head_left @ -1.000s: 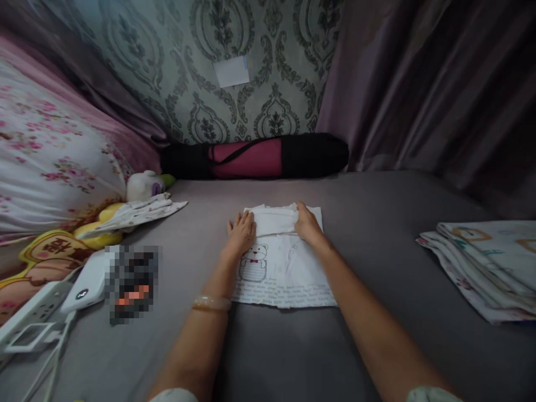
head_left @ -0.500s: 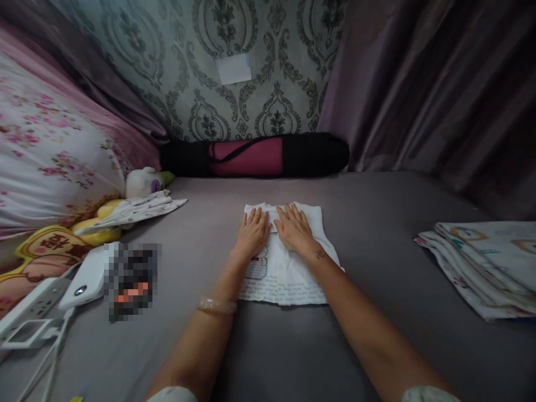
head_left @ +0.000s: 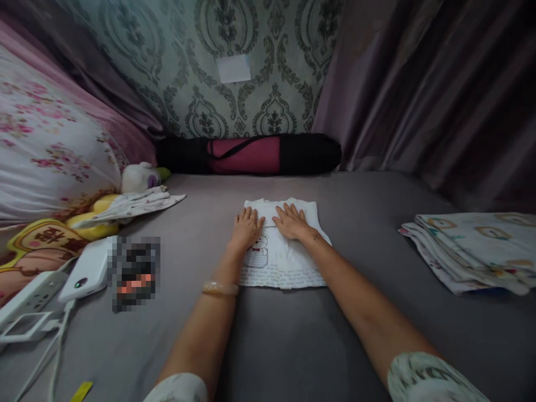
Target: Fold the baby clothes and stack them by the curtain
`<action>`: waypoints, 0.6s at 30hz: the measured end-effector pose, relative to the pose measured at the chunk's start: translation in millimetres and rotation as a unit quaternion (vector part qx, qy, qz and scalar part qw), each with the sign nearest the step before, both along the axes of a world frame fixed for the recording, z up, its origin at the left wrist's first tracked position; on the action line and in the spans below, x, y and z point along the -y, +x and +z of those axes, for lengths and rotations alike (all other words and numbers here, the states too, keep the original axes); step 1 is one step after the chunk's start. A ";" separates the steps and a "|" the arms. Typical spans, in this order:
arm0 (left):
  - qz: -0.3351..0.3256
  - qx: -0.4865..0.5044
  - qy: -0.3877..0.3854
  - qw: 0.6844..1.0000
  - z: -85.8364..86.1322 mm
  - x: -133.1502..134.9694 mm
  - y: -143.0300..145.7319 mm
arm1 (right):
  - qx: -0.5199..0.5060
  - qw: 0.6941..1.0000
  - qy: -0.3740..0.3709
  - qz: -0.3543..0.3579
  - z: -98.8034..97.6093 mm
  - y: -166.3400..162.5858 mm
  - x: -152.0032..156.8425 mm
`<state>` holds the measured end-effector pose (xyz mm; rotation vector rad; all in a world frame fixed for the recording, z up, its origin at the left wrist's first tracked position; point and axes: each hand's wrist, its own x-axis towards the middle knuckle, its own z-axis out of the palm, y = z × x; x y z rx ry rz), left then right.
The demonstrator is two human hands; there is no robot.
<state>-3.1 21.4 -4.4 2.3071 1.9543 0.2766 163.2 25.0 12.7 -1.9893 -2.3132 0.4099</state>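
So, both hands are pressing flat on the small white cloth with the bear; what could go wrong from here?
The left hand and right hand press only the far folded band of the white cloth; once lifted, that fold may spring open. Its near edge lies wavy on the soft grey sheet, so creases may get pressed in.

Damask wallpaper, mauve curtains, grey bedsheet
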 end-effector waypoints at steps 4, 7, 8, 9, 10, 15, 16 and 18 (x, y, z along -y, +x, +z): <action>0.007 0.027 -0.003 1.000 0.2 -0.7 -4.4 | 0.007 0.999 0.043 -0.010 -1.8 1.6 2.1; 0.006 0.050 -0.014 0.999 2.5 -0.7 -7.2 | 0.019 0.999 0.042 -0.012 -4.5 2.2 2.4; 0.007 0.060 -0.018 0.998 3.2 -0.9 -8.5 | 0.021 0.999 0.031 -0.014 -4.1 1.4 1.4; 0.008 0.070 -0.021 0.997 3.8 -1.3 -10.1 | 0.023 0.999 0.018 -0.018 -2.9 -0.4 0.0; 0.010 0.081 -0.021 0.996 4.0 -1.9 -12.0 | 0.026 0.999 0.009 -0.021 -1.3 -3.4 -1.5; 0.012 0.132 0.002 0.991 1.0 -6.6 -23.1 | 0.016 0.994 0.104 0.025 0.9 -32.9 -5.6; 0.010 0.138 0.004 0.990 -0.1 -7.3 -25.0 | 0.009 0.992 0.118 0.036 -1.2 -39.1 -5.4; 0.007 0.150 0.008 0.989 -2.1 -8.3 -27.9 | -0.003 0.993 0.113 0.040 -6.8 -47.9 -4.8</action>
